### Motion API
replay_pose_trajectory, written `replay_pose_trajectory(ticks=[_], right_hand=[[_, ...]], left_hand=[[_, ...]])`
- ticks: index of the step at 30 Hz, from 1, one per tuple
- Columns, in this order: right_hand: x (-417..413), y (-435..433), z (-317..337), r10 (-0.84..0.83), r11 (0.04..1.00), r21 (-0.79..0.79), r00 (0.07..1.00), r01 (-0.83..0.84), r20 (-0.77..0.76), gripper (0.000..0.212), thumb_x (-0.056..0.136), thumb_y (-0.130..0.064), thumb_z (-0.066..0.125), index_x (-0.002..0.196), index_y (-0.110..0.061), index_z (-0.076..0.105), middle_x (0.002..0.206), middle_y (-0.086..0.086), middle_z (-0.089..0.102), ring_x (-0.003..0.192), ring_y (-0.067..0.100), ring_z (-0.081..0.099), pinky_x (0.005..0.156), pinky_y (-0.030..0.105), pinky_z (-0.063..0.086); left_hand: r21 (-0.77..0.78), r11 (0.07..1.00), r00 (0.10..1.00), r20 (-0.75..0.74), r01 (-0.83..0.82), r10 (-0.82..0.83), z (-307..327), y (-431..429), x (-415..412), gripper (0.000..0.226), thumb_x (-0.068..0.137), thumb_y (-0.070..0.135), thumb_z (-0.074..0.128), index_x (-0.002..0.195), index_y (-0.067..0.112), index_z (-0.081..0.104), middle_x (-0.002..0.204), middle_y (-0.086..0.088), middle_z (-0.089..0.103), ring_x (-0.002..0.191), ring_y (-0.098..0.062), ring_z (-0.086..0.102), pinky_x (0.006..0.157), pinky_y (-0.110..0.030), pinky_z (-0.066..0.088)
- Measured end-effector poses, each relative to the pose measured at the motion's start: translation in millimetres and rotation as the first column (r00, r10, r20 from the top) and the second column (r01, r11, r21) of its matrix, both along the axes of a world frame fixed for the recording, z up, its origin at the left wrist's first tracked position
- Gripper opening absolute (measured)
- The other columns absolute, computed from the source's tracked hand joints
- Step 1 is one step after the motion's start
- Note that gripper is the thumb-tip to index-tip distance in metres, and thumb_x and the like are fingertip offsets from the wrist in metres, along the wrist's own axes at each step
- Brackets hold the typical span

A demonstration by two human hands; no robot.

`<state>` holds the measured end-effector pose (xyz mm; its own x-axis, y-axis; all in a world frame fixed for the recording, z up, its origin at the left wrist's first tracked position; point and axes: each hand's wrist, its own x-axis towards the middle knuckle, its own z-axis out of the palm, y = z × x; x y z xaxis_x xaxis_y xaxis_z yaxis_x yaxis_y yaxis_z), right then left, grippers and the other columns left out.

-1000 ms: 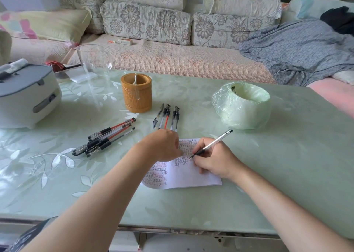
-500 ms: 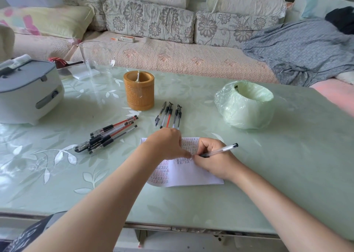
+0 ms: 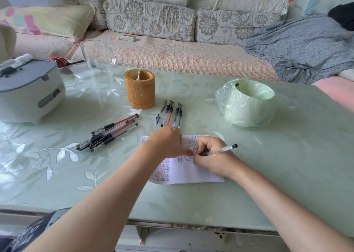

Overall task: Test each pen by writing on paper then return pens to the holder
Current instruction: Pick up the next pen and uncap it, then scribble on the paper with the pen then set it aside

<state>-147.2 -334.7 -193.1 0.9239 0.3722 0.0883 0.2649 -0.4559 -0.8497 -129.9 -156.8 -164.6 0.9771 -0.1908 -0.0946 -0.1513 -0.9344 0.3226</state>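
My right hand (image 3: 212, 159) grips a clear pen (image 3: 220, 150) with a black end, lying almost level over the white paper (image 3: 193, 172), which bears rows of written marks. My left hand (image 3: 166, 144) rests on the paper's left half with its fingers curled under. Its thumb reaches to the pen's front end, and whatever it pinches there is hidden. A brown woven pen holder (image 3: 139, 92) stands beyond, with one thin item inside. Several pens (image 3: 169, 114) lie in a row right of the holder, and a heap of pens (image 3: 109, 134) lies to its left.
A white-and-grey appliance (image 3: 28, 91) sits at the table's left. A clear glass vessel (image 3: 97, 57) stands behind the holder. A bin lined with a green bag (image 3: 247, 102) is at the right. A sofa with cushions and grey cloth runs along the far edge.
The pen has dropped from a steep writing angle to nearly level. My left thumb has moved right to meet its tip. The camera has shifted slightly.
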Motion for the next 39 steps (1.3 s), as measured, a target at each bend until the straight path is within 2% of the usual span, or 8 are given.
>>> replay_pose_trajectory(ticks=[6,12,15,17,21,25,35,39], right_hand=[[0.2,-1.9,-3.6,-0.019,0.999,0.035,1.0,0.019,0.002,0.033,0.077,-0.001,0.07,0.058,-0.017,0.047,0.052,-0.013,0.042,0.05,0.006,0.035,0.048,0.019,0.027],[0.2,-3.0,-2.9,0.02,1.0,-0.016,1.0,-0.02,0.002,0.026,0.073,0.001,0.067,0.06,-0.009,0.046,0.055,-0.009,0.043,0.053,0.008,0.036,0.051,0.023,0.028],[-0.1,-2.8,-2.3,0.018,1.0,0.022,1.0,-0.018,0.004,0.023,0.07,-0.008,0.067,0.061,-0.006,0.046,0.054,-0.008,0.043,0.052,0.008,0.036,0.049,0.022,0.027],[-0.3,-2.7,-2.6,0.004,1.0,0.031,1.0,-0.005,0.017,0.022,0.069,-0.013,0.066,0.061,-0.007,0.047,0.054,-0.007,0.044,0.052,0.009,0.037,0.049,0.023,0.028],[-0.5,-2.3,-3.4,0.002,1.0,-0.003,1.0,-0.002,0.027,0.021,0.068,-0.007,0.066,0.06,-0.01,0.046,0.054,-0.008,0.043,0.052,0.008,0.037,0.051,0.025,0.029],[-1.2,-1.0,-2.2,0.002,1.0,0.005,1.0,-0.002,0.022,0.019,0.064,-0.014,0.063,0.059,-0.011,0.045,0.053,-0.008,0.042,0.051,0.008,0.036,0.049,0.024,0.028],[-0.3,-3.6,-3.8,0.031,0.999,-0.014,0.999,-0.031,0.015,0.025,0.07,-0.006,0.066,0.059,-0.017,0.046,0.055,-0.01,0.044,0.054,0.008,0.039,0.052,0.023,0.031],[-0.4,-3.9,-4.3,0.041,0.999,-0.008,0.999,-0.041,0.0,0.023,0.072,-0.002,0.066,0.062,-0.01,0.046,0.056,-0.007,0.044,0.054,0.009,0.039,0.052,0.022,0.031]], left_hand=[[0.002,1.0,1.0,-0.012,0.003,-0.003,0.3,0.3,0.4,0.055,0.07,0.062,0.074,0.091,0.012,0.069,0.088,-0.003,0.07,0.084,-0.02,0.064,0.071,-0.032,0.055],[-0.003,1.0,1.0,-0.008,0.002,-0.002,-1.2,-0.2,0.3,0.055,0.07,0.062,0.074,0.088,0.01,0.071,0.087,-0.004,0.071,0.084,-0.02,0.065,0.071,-0.033,0.056],[-0.015,1.0,1.0,-0.008,0.0,0.0,-1.9,0.0,0.9,0.054,0.069,0.061,0.074,0.088,0.011,0.07,0.087,-0.004,0.071,0.085,-0.02,0.064,0.07,-0.032,0.054],[-0.018,1.0,1.0,-0.009,0.001,-0.001,-2.0,0.3,1.5,0.054,0.069,0.061,0.075,0.088,0.011,0.069,0.087,-0.003,0.07,0.085,-0.02,0.064,0.07,-0.031,0.053],[-0.022,1.0,1.0,-0.007,-0.003,0.003,-2.6,0.5,1.3,0.053,0.069,0.061,0.075,0.088,0.012,0.069,0.087,-0.003,0.07,0.085,-0.02,0.063,0.07,-0.031,0.053],[-0.021,1.0,1.0,-0.012,-0.006,0.006,-2.6,0.1,0.8,0.053,0.069,0.062,0.075,0.089,0.012,0.069,0.087,-0.002,0.069,0.085,-0.02,0.063,0.069,-0.031,0.052],[-0.03,1.0,1.0,-0.024,-0.006,0.005,-1.0,0.1,0.6,0.054,0.069,0.06,0.075,0.087,0.009,0.071,0.087,-0.006,0.071,0.083,-0.021,0.065,0.071,-0.033,0.056],[-0.027,1.0,0.999,-0.035,-0.01,0.009,0.1,-0.1,0.7,0.055,0.069,0.06,0.075,0.087,0.008,0.071,0.086,-0.007,0.071,0.083,-0.022,0.066,0.07,-0.034,0.056]])
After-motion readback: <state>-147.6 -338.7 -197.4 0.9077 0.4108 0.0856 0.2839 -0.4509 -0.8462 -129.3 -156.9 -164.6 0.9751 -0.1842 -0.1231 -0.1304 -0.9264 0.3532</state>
